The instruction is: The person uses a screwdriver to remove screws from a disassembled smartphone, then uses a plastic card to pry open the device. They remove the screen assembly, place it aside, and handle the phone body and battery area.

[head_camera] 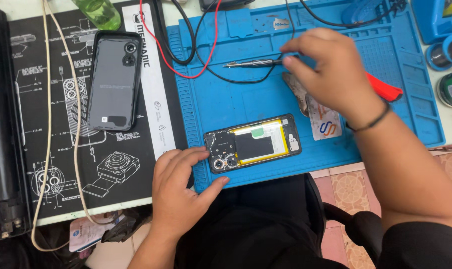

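On our blue mat (221, 104), our left hand (178, 192) lies flat, steadying the opened phone (252, 143), while at one o'clock our right hand (330, 72) pinches a screwdriver (253, 63).

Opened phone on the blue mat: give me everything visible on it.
The opened phone lies flat with its back cover off, long side running left to right, near the front edge of the blue mat. A dark frame surrounds a yellow-edged battery with a black patch and a small green tab. A dark board and round camera lenses sit at its left end. The left hand rests at that end, fingertips at its corner. The right hand is apart from it.
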Demonstrator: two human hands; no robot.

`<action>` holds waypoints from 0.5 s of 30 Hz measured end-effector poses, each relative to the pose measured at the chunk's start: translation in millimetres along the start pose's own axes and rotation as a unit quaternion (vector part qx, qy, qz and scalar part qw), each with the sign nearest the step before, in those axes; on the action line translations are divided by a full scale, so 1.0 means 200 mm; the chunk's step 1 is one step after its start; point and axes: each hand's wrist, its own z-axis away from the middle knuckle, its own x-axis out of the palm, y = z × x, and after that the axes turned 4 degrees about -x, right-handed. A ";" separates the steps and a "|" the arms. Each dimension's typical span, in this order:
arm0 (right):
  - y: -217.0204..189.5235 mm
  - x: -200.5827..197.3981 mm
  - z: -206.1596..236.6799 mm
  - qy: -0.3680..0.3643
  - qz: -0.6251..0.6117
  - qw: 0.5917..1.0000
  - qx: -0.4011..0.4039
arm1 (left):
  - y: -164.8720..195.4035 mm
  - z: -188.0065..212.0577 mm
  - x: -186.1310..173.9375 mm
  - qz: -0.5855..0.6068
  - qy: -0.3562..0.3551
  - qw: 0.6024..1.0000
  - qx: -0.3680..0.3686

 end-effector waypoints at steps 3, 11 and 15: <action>-0.05 -0.13 0.07 -0.052 0.022 0.997 0.062 | 0.00 0.00 0.00 -0.001 -0.003 1.000 -0.004; -0.27 -0.10 0.23 -0.143 0.233 0.918 0.286 | 0.01 0.00 0.01 -0.023 0.000 1.000 -0.007; -0.27 -0.07 0.26 -0.098 0.166 0.952 0.239 | 0.01 0.00 0.01 -0.029 -0.008 0.999 -0.016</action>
